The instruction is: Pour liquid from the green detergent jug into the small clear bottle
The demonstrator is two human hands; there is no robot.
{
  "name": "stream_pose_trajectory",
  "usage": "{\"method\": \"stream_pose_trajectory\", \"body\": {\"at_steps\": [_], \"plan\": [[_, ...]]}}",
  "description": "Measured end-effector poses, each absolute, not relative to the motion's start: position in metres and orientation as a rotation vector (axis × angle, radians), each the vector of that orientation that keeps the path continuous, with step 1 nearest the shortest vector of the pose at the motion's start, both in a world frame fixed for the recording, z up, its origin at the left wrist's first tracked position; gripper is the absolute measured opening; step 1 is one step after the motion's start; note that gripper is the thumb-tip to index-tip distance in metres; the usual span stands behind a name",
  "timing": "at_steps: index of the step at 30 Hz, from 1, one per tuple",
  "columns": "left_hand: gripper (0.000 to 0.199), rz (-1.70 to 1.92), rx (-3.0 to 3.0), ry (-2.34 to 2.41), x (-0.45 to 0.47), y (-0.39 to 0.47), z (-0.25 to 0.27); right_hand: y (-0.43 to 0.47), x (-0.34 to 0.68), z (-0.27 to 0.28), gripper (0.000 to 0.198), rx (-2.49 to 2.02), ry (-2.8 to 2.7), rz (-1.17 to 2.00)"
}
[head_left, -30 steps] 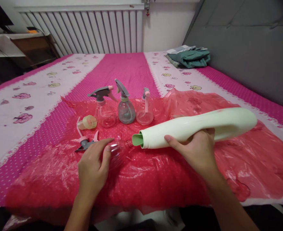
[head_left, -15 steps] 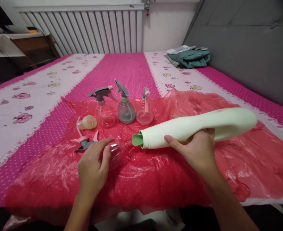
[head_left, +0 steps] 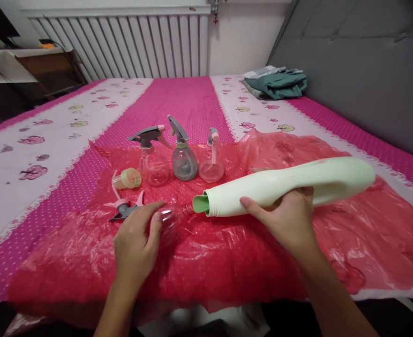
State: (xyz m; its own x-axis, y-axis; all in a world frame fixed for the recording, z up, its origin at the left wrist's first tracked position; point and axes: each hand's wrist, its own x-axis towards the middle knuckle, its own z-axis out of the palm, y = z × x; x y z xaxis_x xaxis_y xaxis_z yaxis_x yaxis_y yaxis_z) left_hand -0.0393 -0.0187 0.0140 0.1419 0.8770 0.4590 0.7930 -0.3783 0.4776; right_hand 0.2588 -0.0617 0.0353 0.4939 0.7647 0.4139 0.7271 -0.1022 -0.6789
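My left hand (head_left: 139, 234) is closed round the base of a clear spray bottle body (head_left: 173, 223), which lies tilted with its open neck toward the right. In my right hand (head_left: 288, 215) is a pale green jug (head_left: 262, 187), held on its side. The jug's darker green spout (head_left: 200, 203) meets the bottle's neck; whether it reaches inside I cannot tell. No stream of liquid shows. Beyond my left fingers lies a loose grey and pink spray head (head_left: 124, 208) with its tube. A small yellowish clear bottle (head_left: 129, 178) lies on its side behind that.
Three spray bottles stand in a row: a clear one (head_left: 153, 164), a grey one (head_left: 184, 161) and another clear one (head_left: 211, 161). Red plastic sheeting (head_left: 227, 262) covers the near part of the bed (head_left: 181, 100). Folded cloths (head_left: 276, 83) lie at the far right, by a grey headboard (head_left: 360, 70).
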Motion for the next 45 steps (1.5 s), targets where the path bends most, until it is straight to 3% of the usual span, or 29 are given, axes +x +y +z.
{"method": "stream_pose_trajectory", "body": {"at_steps": [45], "plan": [[0.043,1.077,2.310,1.663,-0.0403,-0.0174,0.0111,-0.0623,0.2593,0.0340,0.086,-1.829,-1.265,0.033]]}}
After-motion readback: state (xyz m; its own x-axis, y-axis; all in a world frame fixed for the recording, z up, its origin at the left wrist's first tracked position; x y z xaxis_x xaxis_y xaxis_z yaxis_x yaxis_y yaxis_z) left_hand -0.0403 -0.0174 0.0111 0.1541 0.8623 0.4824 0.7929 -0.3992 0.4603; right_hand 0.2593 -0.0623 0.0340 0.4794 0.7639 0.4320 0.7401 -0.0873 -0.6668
